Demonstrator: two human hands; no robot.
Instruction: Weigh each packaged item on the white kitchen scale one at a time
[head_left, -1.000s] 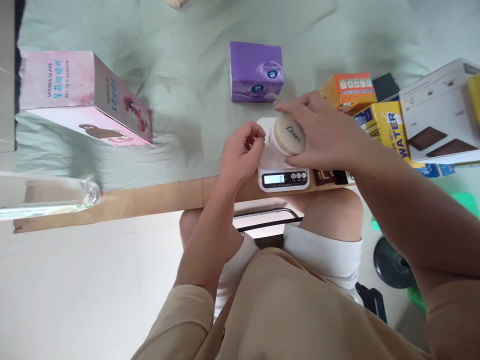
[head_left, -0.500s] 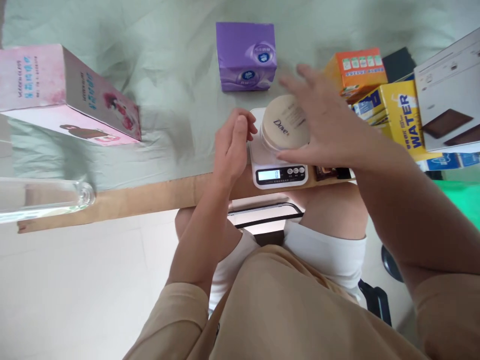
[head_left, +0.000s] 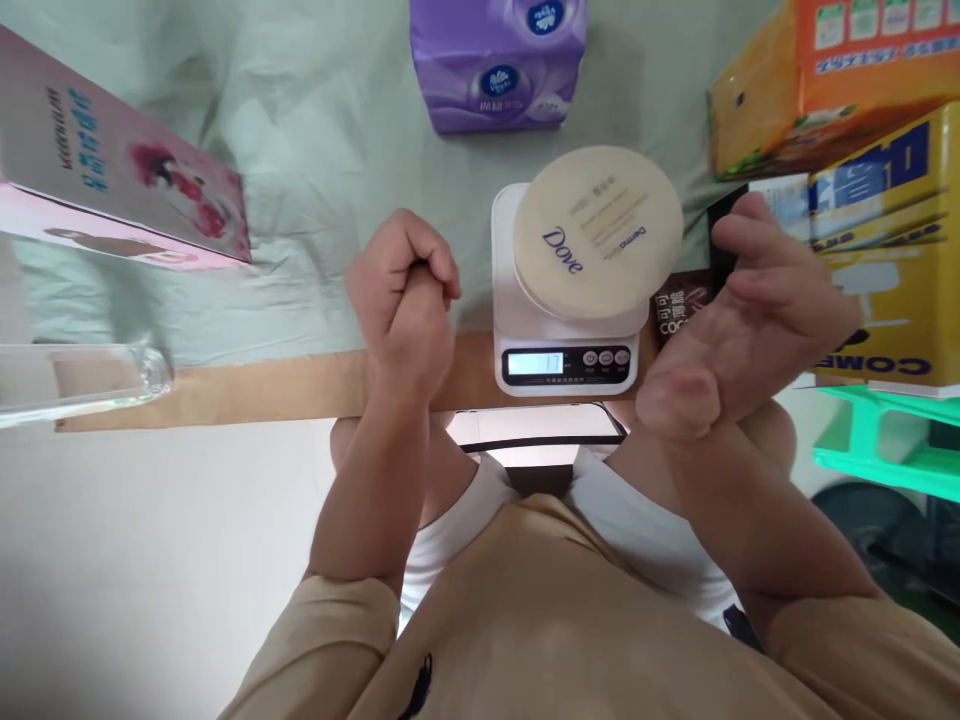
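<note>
Closest to the person, the left hand (head_left: 405, 300) is curled into a loose fist with nothing in it, and it rests at the near edge of the counter (head_left: 285, 385). The right hand (head_left: 742, 320) is on the other side, with its fingers open and a little bent. It holds nothing. Between the two hands sits a small white scale (head_left: 562, 345), and its little screen shows some numbers. On top of the scale lies a round cream Dove jar (head_left: 598, 230), flat with its lid facing up. No hand touches the jar. The left hand is a bit away from it on one side, and the right hand is just beside it on the other. A small brown packet (head_left: 679, 308) sits right by the right hand. Farther back are a yellow box (head_left: 892, 250) and an orange box (head_left: 825, 90). A purple tissue pack (head_left: 499, 65) lies behind the scale. A pink box (head_left: 112, 190) is far off to the left.
</note>
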